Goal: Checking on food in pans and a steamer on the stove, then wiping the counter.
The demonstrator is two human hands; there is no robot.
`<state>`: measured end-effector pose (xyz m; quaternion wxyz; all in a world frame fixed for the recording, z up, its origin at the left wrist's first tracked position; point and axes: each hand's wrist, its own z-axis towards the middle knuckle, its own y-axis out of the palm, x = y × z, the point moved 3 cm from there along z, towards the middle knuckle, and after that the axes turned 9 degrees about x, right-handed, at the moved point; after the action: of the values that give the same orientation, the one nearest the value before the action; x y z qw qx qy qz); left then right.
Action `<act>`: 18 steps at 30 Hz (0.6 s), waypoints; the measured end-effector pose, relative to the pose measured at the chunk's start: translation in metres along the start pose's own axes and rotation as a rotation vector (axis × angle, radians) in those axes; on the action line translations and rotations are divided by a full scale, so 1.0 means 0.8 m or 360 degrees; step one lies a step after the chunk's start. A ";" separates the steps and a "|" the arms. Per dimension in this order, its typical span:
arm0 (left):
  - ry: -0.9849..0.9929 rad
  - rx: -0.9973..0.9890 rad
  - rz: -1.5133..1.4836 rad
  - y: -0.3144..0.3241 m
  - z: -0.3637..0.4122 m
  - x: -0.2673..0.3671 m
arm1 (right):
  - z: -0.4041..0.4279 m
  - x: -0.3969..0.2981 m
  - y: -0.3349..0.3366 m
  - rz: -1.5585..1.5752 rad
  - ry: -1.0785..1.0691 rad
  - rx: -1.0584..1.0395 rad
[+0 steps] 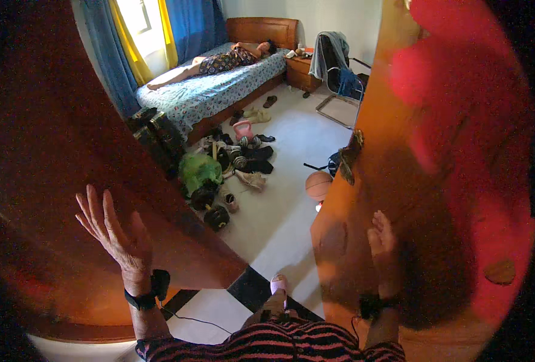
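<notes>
My left hand (120,235) is raised at the left with its fingers apart, holding nothing, in front of a dark reddish-brown wooden panel (45,158). At the right, my right hand (382,233) is up beside an orange-brown wooden door (376,181), its fingers partly bent and nothing seen in it. Whether it touches the door I cannot tell. Each wrist wears a black strap with a small device and a cable. A door handle (350,158) sticks out at the door's edge, above my right hand. A blurred red thing (466,135) covers much of the far right.
Beyond the doorway, a person (231,59) lies on a bed (231,86). Shoes, a pink kettlebell (243,130) and a green bag (199,172) lie on the floor at left. A basketball (318,185) is near the door; a chair (340,81) and nightstand (301,72) stand behind.
</notes>
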<state>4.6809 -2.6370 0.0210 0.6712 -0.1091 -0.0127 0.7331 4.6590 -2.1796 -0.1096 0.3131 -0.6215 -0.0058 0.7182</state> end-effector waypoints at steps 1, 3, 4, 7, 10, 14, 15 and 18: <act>0.0003 -0.0021 0.0190 0.012 -0.002 -0.005 | 0.017 -0.004 0.017 -0.0040 0.0009 -0.0044; -0.0013 -0.0027 0.0383 0.034 -0.006 -0.015 | 0.057 -0.005 0.051 -0.0063 0.0072 -0.0123; 0.0082 -0.0023 0.0599 0.044 -0.009 -0.017 | 0.085 -0.002 0.070 -0.0041 0.0137 -0.0165; 0.0160 -0.0028 0.0820 0.056 -0.016 -0.021 | 0.140 0.014 0.114 -0.0753 -0.0323 0.0061; 0.0105 -0.0051 0.0835 0.054 -0.020 -0.019 | 0.178 0.042 0.145 -0.0623 -0.0360 0.0188; 0.0020 -0.0130 0.0875 0.055 -0.024 -0.016 | 0.218 0.060 0.175 -0.0714 -0.0471 0.0137; -0.0016 -0.0073 0.0820 0.061 -0.025 -0.017 | 0.230 0.062 0.180 -0.0708 -0.0380 0.0171; -0.0033 -0.0048 0.0839 0.070 -0.026 -0.014 | 0.254 0.071 0.189 -0.0696 -0.0285 0.0209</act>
<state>4.6302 -2.6563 -0.0069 0.4553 -0.1110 -0.0016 0.8834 4.4080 -2.1981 -0.1742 0.4992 -0.5176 -0.1211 0.6843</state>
